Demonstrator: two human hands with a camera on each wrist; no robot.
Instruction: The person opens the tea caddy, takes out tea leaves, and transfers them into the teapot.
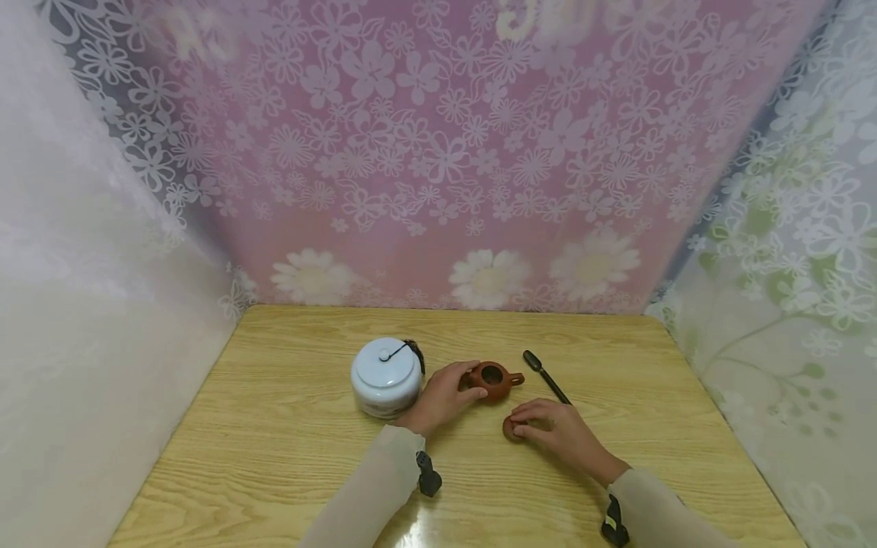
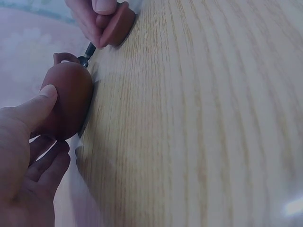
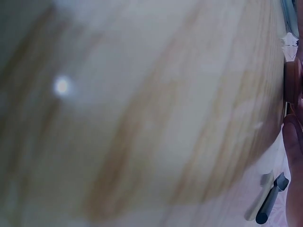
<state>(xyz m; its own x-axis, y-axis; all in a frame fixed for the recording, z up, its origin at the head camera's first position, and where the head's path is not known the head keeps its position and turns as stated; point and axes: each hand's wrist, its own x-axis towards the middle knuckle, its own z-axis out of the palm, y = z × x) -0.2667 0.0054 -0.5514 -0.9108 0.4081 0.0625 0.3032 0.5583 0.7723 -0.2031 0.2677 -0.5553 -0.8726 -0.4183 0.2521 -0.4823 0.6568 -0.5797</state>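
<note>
Lower centre, head view: the left hand (image 1: 447, 396) grips a reddish-brown teapot (image 1: 495, 393); the right hand (image 1: 560, 432) pinches a lid (image 1: 510, 430) by its knob, lower right of the teapot.

back sheet (image 1: 411, 175): pink to mauve, white blossom print, big pale daisies (image 1: 489, 278) near the bottom
left sheet (image 1: 103, 320): milky white
right sheet (image 1: 788, 289): pale, white flowers, green sprigs
tabletop (image 1: 274, 426): yellowish wood grain, rounded far corners
light: glare (image 1: 411, 533) on the near tabletop
</note>
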